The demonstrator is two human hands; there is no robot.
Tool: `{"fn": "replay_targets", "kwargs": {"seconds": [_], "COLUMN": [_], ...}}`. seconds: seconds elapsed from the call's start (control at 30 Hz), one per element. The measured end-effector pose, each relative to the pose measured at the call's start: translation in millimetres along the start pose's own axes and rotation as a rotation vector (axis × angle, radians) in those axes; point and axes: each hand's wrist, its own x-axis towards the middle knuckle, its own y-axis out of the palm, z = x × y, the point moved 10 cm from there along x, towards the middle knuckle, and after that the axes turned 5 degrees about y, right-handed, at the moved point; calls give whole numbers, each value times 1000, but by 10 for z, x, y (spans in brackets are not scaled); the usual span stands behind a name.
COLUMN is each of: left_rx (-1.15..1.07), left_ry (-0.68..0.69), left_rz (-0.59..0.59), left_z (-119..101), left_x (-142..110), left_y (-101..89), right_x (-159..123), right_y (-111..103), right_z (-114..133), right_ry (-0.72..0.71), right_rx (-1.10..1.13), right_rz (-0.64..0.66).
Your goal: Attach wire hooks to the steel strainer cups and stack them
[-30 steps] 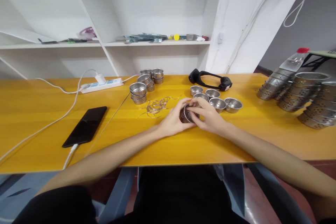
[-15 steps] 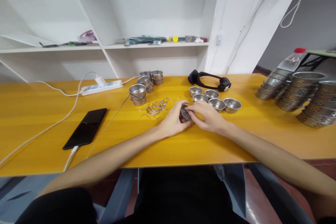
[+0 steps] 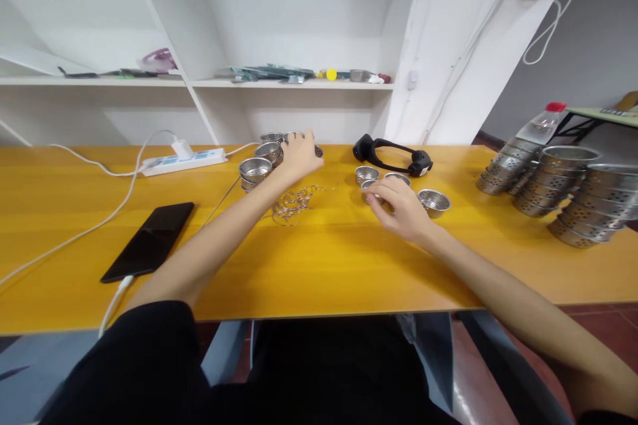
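Observation:
My left hand (image 3: 302, 158) is over the group of small perforated steel cups at the back of the table. Its fingers curve downward around a steel cup (image 3: 319, 151), of which only a dark edge shows beside the hand. A stack of cups (image 3: 256, 170) stands just left of it, with more cups (image 3: 270, 151) behind. My right hand (image 3: 401, 208) hovers with loosely bent fingers, thumb apart, over another set of cups; it partly covers a few. One cup (image 3: 433, 202) stands right of it. Between the hands lies a tangle of thin bent metal wires (image 3: 294, 204).
A black headset-like band (image 3: 391, 154) lies behind the right-hand cups. Tall leaning stacks of perforated cups (image 3: 555, 179) and a red-capped bottle (image 3: 538, 125) stand at right. On the left are a black phone (image 3: 149, 241), a white power strip (image 3: 189, 163) and cables.
My left hand has gone forward and left to the back stacks with the cup both hands were on. My right hand has let go and shifted right over the other cups.

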Motion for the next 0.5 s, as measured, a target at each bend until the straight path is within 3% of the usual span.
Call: {"fn": "replay_targets", "kwargs": {"seconds": [0.17, 0.5], "left_rx": [212, 369], "left_ry": [-40, 51], "left_rz": [71, 112], "left_z": [57, 156], "left_x": [205, 208], "left_y": [259, 575], "right_x": [2, -62], "right_y": [38, 229], "right_z": [-181, -446], "right_ry": [65, 190], "right_rx": [-51, -274], "right_rz": [24, 147]}}
